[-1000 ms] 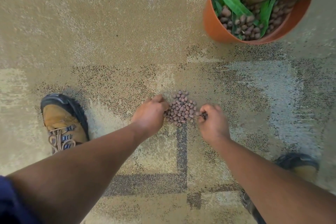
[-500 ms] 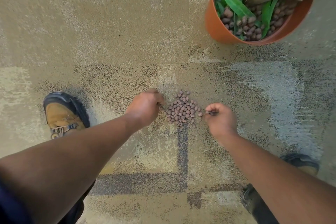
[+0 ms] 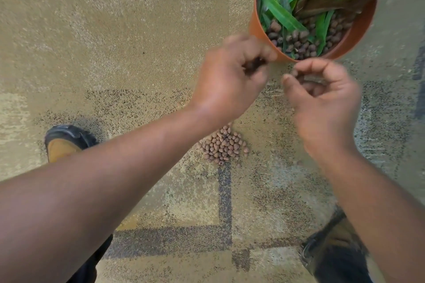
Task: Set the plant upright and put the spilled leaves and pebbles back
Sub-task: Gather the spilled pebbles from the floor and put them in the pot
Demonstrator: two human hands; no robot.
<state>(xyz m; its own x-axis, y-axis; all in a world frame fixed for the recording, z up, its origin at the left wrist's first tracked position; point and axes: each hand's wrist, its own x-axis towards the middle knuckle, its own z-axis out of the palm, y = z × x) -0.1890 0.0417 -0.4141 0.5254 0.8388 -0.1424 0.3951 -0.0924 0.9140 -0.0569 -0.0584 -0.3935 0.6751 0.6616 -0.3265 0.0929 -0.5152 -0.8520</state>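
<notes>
1. Carpet underfoot, tan and mottled with darker speckled bands and a dark line pattern (image 3: 224, 202) — you're standing on the floor, a tan boot with a black toe cap (image 3: 65, 142) at your left and another dark shoe (image 3: 333, 250) at your right.
2. Your orange plant pot (image 3: 358, 37) stands upright at the top, green leaves (image 3: 282, 12) and brown clay pebbles (image 3: 299, 42) already inside, so that part looks done.
3. Your left hand (image 3: 230, 80) is raised just beside the pot's rim, fingers curled round something dark, likely pebbles; it's blurred.
4. Your right hand (image 3: 322, 96) sits near the rim too, fingers curled, pinching what look like a few pebbles.
5. A small heap of spilled pebbles (image 3: 223, 145) lies on the carpet between your arms, well apart from the pot — several more handfuls to go, I'd judge. No loose leaves show on the carpet.
</notes>
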